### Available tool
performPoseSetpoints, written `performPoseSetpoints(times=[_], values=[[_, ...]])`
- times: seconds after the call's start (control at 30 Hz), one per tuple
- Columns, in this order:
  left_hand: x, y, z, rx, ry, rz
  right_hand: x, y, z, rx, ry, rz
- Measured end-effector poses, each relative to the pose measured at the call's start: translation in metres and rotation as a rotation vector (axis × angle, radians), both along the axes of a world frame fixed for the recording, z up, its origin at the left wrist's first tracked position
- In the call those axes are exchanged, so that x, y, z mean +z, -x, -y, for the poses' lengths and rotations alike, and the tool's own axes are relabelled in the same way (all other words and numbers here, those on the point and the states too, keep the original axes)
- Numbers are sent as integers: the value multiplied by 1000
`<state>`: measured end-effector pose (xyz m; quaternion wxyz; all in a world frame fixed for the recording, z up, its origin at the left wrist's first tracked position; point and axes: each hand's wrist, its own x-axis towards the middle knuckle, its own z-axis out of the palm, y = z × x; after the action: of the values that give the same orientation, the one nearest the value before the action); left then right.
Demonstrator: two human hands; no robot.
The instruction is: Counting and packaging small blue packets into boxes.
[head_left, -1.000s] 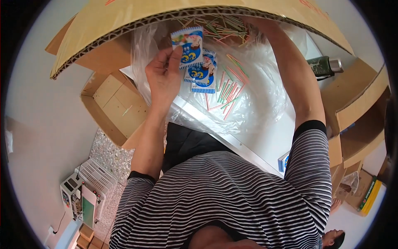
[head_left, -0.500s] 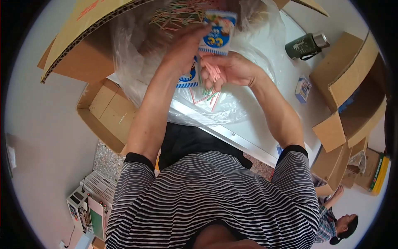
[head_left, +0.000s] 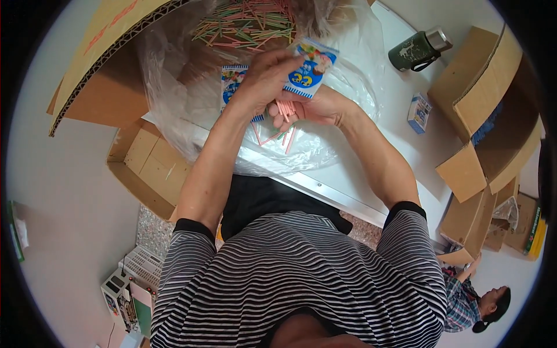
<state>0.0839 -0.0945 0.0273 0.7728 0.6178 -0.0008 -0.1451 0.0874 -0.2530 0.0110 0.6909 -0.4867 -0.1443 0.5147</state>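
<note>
My left hand (head_left: pixel 268 81) is closed, its fingertips on the left edge of a small blue-and-white printed packet (head_left: pixel 311 68). The packet tilts upright just above my right hand (head_left: pixel 322 108). Fingers of my right hand curl around a small bunch of thin pink sticks (head_left: pixel 285 109), partly hidden under my left hand. A second blue-and-white packet (head_left: pixel 233 80) lies on the clear plastic sheet, beyond my left wrist. A few loose pink and green sticks (head_left: pixel 290 141) lie below my hands. The far pile of pink, green and yellowish sticks (head_left: pixel 246 26) rests in the plastic.
A big cardboard box (head_left: pixel 107 87) opens over the table's left side; a shallow carton (head_left: pixel 152 156) sits below it. On the white table (head_left: pixel 371 168) are a dark green flask (head_left: pixel 415 52) and a small blue-and-white box (head_left: pixel 419 113). Open cartons (head_left: pixel 484 104) line the right, with another person (head_left: pixel 473 301) beyond.
My hands and the packet have come slightly closer to me, the packet now leaning to the right. The far stick pile and second packet show more fully.
</note>
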Motion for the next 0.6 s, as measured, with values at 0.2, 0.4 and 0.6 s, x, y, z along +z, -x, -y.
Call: performPoseSetpoints(times=[0.2, 0.4, 0.6], values=[[3, 6, -25, 521, 342, 201, 12, 5, 32, -357, 184, 773], [-3, 25, -43, 514, 513, 106, -37, 11, 53, -704, 282, 834], [-6, 32, -43, 515, 490, 90, -43, 11, 55, -664, 413, 868]])
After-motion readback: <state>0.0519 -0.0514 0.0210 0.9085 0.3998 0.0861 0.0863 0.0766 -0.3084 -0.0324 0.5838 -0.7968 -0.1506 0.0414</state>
